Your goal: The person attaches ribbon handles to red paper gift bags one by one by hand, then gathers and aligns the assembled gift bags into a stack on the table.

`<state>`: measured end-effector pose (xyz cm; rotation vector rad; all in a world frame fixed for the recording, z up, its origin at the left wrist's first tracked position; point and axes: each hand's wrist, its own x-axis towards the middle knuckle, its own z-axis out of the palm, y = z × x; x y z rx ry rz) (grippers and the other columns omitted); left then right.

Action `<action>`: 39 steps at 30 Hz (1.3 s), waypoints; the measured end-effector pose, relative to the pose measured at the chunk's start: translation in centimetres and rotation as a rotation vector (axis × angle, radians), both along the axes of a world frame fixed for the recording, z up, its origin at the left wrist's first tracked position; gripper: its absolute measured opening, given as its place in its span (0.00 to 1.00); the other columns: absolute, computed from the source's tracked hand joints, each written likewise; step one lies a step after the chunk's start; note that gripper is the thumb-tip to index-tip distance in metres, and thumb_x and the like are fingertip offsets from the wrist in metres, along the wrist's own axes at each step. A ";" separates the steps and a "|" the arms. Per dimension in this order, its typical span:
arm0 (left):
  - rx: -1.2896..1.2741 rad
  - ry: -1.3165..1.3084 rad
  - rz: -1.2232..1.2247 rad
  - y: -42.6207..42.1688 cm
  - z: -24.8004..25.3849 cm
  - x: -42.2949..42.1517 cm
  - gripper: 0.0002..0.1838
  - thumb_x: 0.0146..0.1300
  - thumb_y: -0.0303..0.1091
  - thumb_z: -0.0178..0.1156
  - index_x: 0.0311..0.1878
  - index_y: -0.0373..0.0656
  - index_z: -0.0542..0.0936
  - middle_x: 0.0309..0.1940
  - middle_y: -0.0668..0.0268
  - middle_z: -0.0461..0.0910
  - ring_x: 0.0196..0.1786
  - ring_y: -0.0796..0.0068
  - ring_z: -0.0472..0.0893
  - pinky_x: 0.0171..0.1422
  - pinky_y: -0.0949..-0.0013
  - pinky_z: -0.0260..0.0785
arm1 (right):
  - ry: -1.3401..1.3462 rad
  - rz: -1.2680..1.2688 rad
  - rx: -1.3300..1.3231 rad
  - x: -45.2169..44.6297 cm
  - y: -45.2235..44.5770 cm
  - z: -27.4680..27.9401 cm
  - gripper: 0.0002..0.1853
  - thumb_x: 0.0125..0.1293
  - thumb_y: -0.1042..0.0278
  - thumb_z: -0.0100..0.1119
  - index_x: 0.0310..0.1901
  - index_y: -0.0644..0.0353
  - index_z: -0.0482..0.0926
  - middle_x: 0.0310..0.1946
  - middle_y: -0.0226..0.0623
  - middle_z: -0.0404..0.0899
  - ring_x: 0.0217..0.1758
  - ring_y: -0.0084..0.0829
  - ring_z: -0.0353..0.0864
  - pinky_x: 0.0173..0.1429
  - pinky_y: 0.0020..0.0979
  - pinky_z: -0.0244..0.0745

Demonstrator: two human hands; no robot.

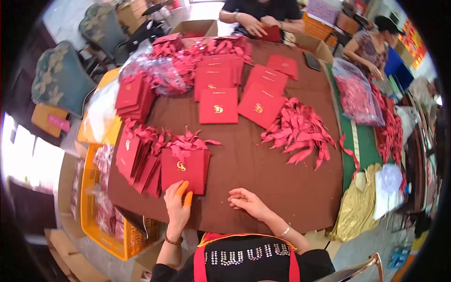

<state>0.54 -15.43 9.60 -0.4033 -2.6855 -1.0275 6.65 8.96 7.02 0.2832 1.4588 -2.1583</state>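
Observation:
My left hand [178, 205], with orange covers on two fingers, is at the near edge of a stack of red paper bags [193, 173] with a gold emblem and ribbon handles. Its fingers are apart; whether they touch the bags I cannot tell. To the right, my right hand [250, 204] is over the brown tablecloth [235, 164], its fingers loosely bent and nothing visible in them. More red bags with ribbons [134, 157] lean in a row at the left. Flat red bags [218, 107] and a second pile of them [259, 105] lie farther back.
A heap of red ribbons [300, 134] lies right of centre. Bundled bags and plastic wrap [157, 75] cover the back left. A phone [311, 61] rests near the back right corner. An orange crate [89, 216] stands at the left. Across the table, a person's hands [256, 24] hold something red.

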 end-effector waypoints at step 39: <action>-0.192 -0.030 0.224 -0.5 -3.9 -1.4 0.35 0.54 0.31 0.65 0.64 0.36 0.63 0.54 0.53 0.70 0.57 0.52 0.68 0.60 0.57 0.60 | 0.318 -0.264 0.057 -11.3 -6.8 -2.2 0.27 0.59 0.71 0.62 0.59 0.66 0.64 0.51 0.38 0.73 0.57 0.30 0.71 0.61 0.31 0.67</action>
